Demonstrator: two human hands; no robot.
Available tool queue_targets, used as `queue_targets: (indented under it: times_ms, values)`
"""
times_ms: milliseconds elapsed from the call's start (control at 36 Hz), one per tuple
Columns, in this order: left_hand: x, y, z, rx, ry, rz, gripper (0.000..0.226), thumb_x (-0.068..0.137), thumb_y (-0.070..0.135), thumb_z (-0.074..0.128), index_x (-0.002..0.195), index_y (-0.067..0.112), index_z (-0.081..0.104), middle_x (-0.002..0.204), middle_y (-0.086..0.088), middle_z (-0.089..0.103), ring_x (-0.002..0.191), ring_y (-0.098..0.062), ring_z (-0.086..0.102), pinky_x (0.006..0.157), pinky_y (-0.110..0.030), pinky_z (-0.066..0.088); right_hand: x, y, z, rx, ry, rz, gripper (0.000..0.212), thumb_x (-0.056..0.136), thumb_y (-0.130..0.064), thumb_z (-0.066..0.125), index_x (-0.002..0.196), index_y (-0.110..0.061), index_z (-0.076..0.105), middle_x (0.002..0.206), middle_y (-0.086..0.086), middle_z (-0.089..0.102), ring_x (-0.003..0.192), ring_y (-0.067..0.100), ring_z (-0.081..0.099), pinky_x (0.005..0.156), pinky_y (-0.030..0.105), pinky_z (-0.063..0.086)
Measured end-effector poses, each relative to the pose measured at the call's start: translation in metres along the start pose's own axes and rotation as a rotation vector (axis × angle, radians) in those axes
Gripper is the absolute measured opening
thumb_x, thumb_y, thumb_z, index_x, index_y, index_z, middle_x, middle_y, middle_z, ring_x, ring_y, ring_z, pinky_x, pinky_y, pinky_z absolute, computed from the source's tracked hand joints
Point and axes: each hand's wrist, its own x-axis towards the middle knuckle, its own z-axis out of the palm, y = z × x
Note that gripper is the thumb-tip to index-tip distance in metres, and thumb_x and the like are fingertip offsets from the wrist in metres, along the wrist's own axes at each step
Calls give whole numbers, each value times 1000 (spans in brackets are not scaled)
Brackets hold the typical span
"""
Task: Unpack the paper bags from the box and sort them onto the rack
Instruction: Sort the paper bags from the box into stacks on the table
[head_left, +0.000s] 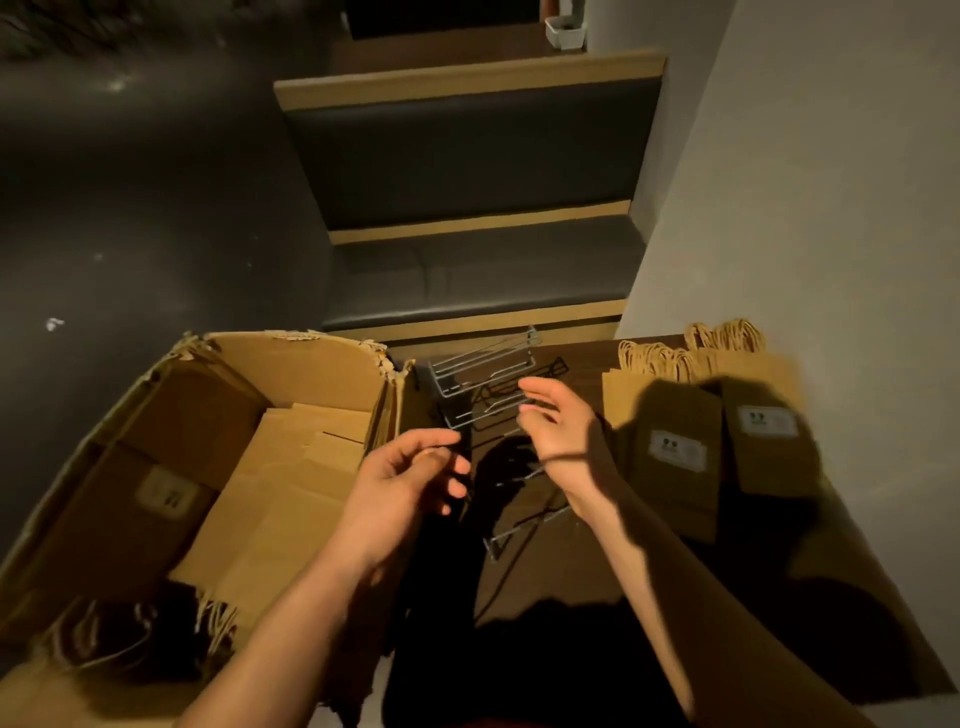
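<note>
Both hands hover empty over the wire rack (488, 410) at centre: left hand (410, 478) loosely curled, right hand (558, 431) relaxed with fingers apart. Cardboard box (291, 358) at 9 o'clock, flat paper bags (291, 483) inside. More paper bags (675, 447) at 3 o'clock on the worktop (545, 571).

- Cardboard box (311, 358): tan, frayed pale edges.
- Paper bags (675, 467): brown kraft, white labels with black marks.
- Rack (483, 358): silver-grey wire.
- Table (561, 566): dark brown.
- Bench seat (467, 156): black with tan trim.
</note>
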Motion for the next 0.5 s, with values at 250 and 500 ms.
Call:
queue_targets:
  times_ms: [250, 500]
  values:
    - [-14, -27, -129, 330, 182, 21, 14, 95, 14, 59, 104, 22, 66, 90, -2, 68, 79, -18, 61, 63, -27, 46, -41, -57, 112, 288, -245, 121, 36, 93, -2, 55, 126, -16, 57, 123, -1, 61, 113, 14, 60, 98, 34, 51]
    - [-13, -75, -162, 360, -155, -310, 52, 80, 54, 67, 126, 35, 52, 123, 4, 58, 109, -11, 58, 86, -33, 57, -77, -44, 190, 92, -268, 282, 55, 91, -11, 54, 143, -22, 42, 142, -1, 47, 125, 12, 47, 94, 22, 42]
